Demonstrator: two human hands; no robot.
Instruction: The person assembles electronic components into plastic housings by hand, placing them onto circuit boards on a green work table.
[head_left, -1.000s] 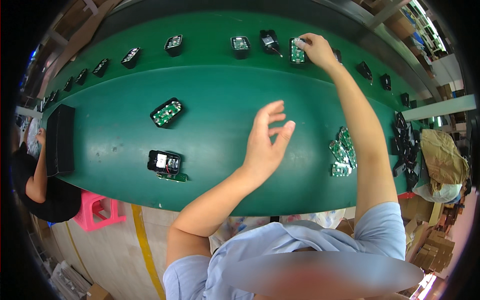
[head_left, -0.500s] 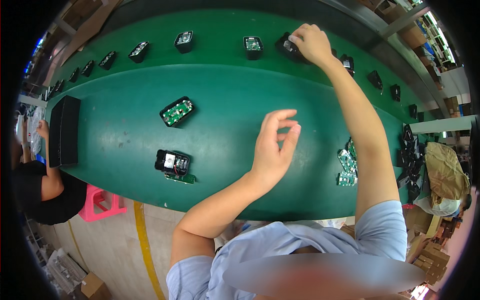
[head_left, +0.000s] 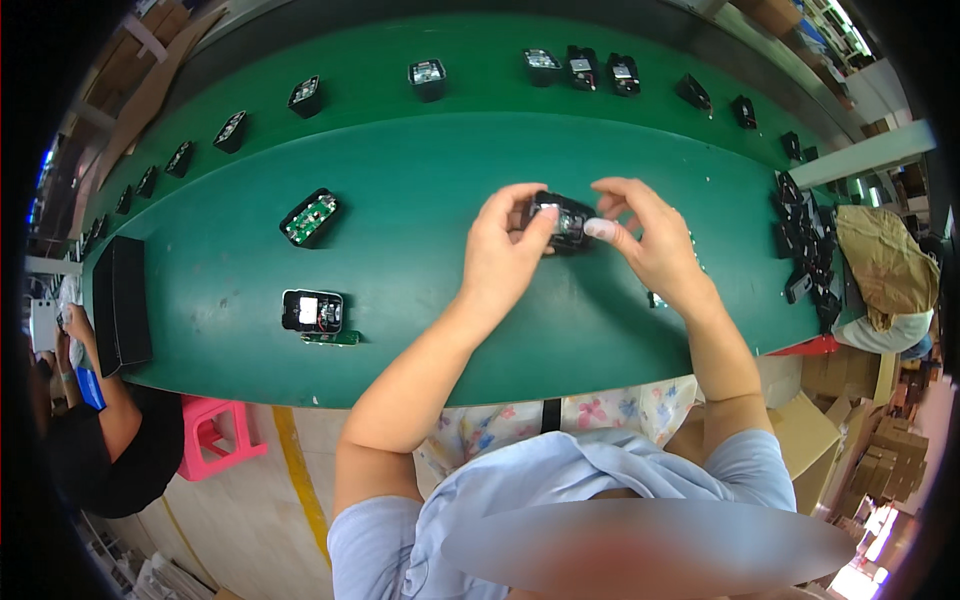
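A small black open case (head_left: 561,217) with parts inside is held above the green table (head_left: 420,200) between both hands. My left hand (head_left: 505,245) grips its left side, thumb on top. My right hand (head_left: 645,235) grips its right side; the fingertips wear pale covers. Under my right wrist, a few green circuit boards (head_left: 657,298) peek out on the table.
Two open black cases (head_left: 310,217) (head_left: 313,311) lie on the table to the left. A row of black cases (head_left: 428,78) runs along the far belt. A pile of black parts (head_left: 805,255) lies at the right. Another person (head_left: 100,420) sits lower left by a pink stool (head_left: 215,435).
My right hand has come back from the far belt carrying a black case. My left hand has risen and closed on the case too.
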